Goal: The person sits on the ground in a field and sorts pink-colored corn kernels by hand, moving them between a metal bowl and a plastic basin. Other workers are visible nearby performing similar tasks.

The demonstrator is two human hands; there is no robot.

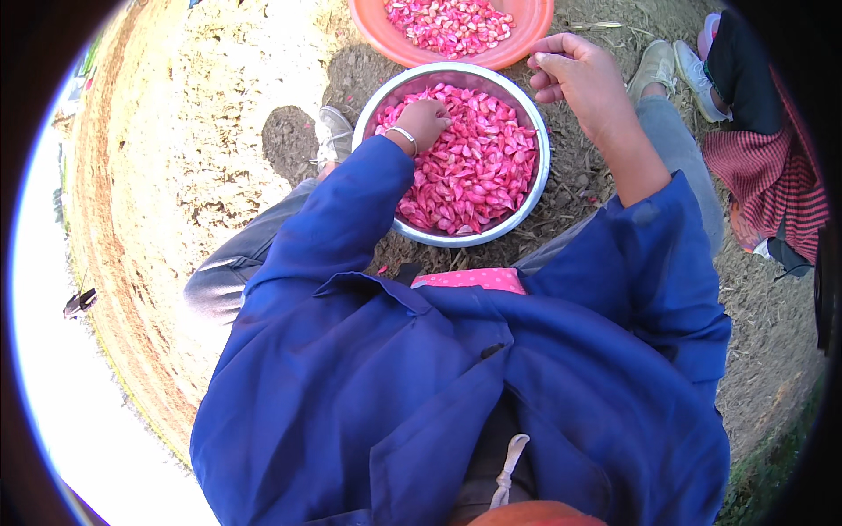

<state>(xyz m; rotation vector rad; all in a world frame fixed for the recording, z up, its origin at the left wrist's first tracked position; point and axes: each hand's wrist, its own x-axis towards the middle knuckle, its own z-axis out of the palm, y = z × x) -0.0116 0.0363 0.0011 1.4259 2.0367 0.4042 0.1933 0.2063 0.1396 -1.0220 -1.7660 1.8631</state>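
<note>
A round metal basin (pixel 545 158) full of pink-coated cloves, which look like garlic (pixel 470 177), stands on the ground between my legs. My left hand (pixel 424 125), with a metal bangle at the wrist, is over the cloves at the basin's upper left, fingers curled down; whether it holds one is hidden. Raised to the right of the basin is my right hand (pixel 569 75), thumb against the index finger and other fingers curled, near the rim of an orange plastic basin (pixel 536 26). That basin touches the metal one on its far side and holds more pink and pale cloves (pixel 454 26).
Another person (pixel 743 72) in dark trousers sits close on the right, with a red-and-black striped cloth (pixel 769 164) beside them. My sneakers (pixel 333 135) flank the metal basin. Dry soil with straw bits lies around, and a pink dotted item (pixel 470 279) shows at my lap.
</note>
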